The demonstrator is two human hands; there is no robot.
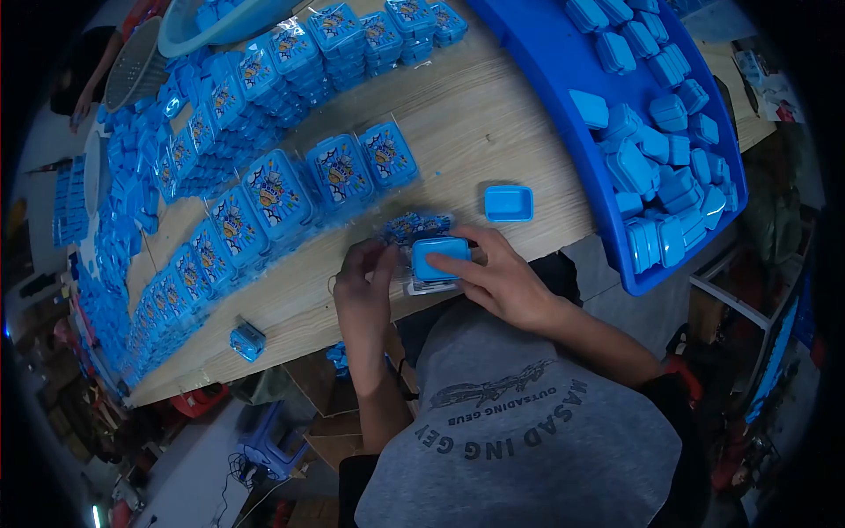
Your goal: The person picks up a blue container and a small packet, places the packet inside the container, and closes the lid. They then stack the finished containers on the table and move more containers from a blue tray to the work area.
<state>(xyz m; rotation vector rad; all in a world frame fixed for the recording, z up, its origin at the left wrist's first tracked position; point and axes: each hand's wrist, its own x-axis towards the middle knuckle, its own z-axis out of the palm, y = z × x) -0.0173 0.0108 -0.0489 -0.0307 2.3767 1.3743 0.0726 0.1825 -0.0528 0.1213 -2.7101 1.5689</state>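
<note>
My right hand (pixel 506 277) grips a small light-blue plastic box (pixel 440 258) at the table's front edge, its thumb and fingers lying across the smooth upper face. Just left of that box, my left hand (pixel 365 277) has its fingers bent together. It is slightly blurred, and what the fingertips pinch is hidden. Beyond both hands lies a small bunch of printed blue pieces (pixel 418 227) with a shiny, clear film. Behind my right hand, an open blue box bottom (pixel 509 203) rests on the wood. A small wrapped blue box (pixel 248 341) sits apart at the front left.
Printed lidded boxes (pixel 280 195) stand in a long row on the wooden table (pixel 475 114); taller stacks (pixel 290 53) are behind. A large blue tray (pixel 585 189) full of plain boxes is at right. A basin (pixel 180 40) and another person's arm (pixel 101 70) are far left.
</note>
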